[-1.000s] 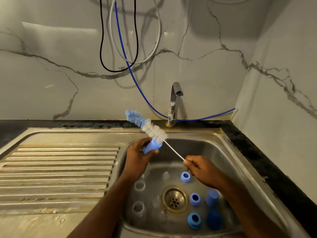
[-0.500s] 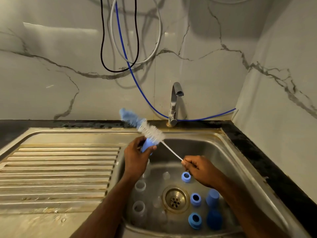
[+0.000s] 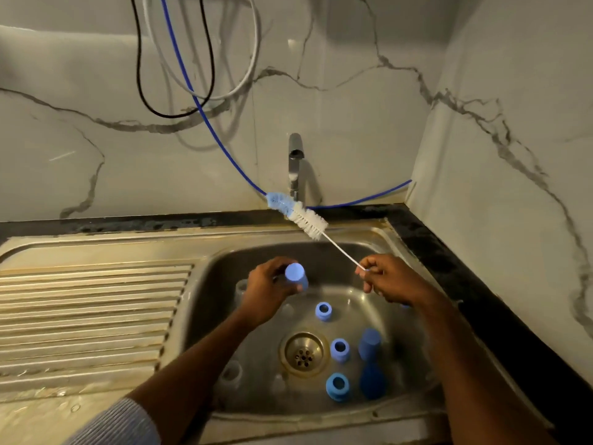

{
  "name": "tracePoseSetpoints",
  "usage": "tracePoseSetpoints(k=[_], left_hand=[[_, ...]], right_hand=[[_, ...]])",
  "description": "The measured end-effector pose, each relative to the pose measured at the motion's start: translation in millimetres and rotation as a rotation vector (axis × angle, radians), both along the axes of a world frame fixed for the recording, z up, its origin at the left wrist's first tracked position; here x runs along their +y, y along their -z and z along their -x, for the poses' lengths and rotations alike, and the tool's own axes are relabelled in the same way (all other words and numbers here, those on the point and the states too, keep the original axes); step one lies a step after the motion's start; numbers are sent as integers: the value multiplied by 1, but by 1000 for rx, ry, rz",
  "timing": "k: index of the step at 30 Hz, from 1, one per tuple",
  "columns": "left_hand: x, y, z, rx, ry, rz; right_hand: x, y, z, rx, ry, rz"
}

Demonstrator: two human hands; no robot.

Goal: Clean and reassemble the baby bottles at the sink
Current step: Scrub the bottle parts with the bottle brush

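Observation:
My left hand [image 3: 268, 292] grips a light blue bottle cap [image 3: 296, 275] over the steel sink basin [image 3: 353, 252]. My right hand [image 3: 390, 279] pinches the thin white handle of a bottle brush [image 3: 298, 213]; its white and blue bristle head points up and left, towards the tap, clear of the cap. On the basin floor lie three blue collar rings [image 3: 323, 311] [image 3: 339, 349] [image 3: 337, 386], two more blue caps [image 3: 369, 343] [image 3: 372, 380] and clear bottle parts [image 3: 231, 374] by the drain [image 3: 304, 351].
A chrome tap [image 3: 294, 165] stands behind the basin. The ribbed steel draining board [image 3: 90, 316] stretches to the left. A dark counter edge [image 3: 475, 284] runs along the right, below marble walls. Black, white and blue cables [image 3: 192, 88] hang on the back wall.
The brush head has come out of the blue cap and swung right, towards the tap. My left hand has lowered the cap and my right hand has moved right with the handle.

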State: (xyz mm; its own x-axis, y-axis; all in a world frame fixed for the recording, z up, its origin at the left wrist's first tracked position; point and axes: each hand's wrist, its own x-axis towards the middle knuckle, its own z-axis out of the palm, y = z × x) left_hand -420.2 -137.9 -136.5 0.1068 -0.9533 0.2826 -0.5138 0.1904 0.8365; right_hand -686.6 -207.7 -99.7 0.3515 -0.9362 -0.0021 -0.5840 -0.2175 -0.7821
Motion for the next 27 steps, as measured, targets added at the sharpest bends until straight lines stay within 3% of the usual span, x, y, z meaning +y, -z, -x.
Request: tracePoseSetpoints(k=[3, 8, 12, 27], left_hand=[[-26, 14, 28, -82, 88, -87], [-73, 40, 75, -136, 50, -217], [-99, 63, 96, -191, 66, -266], [-106, 82, 107, -270, 128, -282]], right_hand=[[-3, 1, 15, -41, 6, 38], [-7, 3, 35, -133, 81, 101], [-9, -1, 47, -182, 115, 39], [-14, 6, 41, -55, 63, 69]])
